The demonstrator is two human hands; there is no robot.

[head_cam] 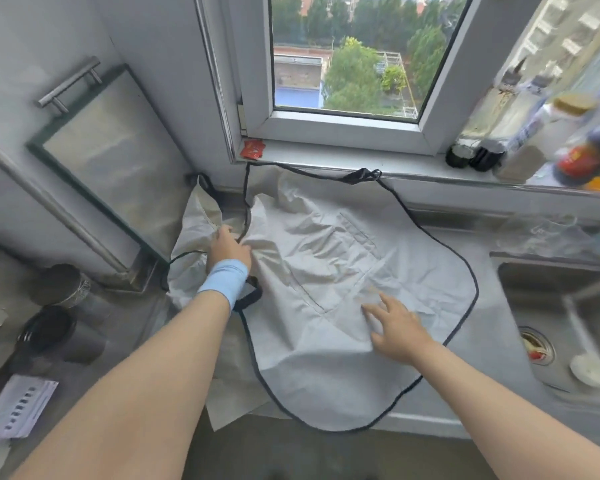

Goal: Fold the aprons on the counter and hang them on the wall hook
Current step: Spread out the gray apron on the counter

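A pale grey apron (343,258) with dark piping lies spread and wrinkled across the counter, its rounded lower edge hanging over the front. Its dark neck strap (361,175) reaches up to the window sill. A second pale apron (196,220) is bunched at the left, partly under the first. My left hand (228,249), with a blue wristband, reaches into the folds where the two aprons meet, fingers curled into the cloth by a dark strap. My right hand (394,327) lies flat with spread fingers on the spread apron's lower right part. No wall hook is in view.
A steel sink (561,306) with a drain strainer sits at the right. Bottles and jars (568,143) crowd the window sill. A glass-fronted cabinet door (111,174) stands open at the left. Steel canisters (59,285) and a paper leaflet (21,407) occupy the left counter.
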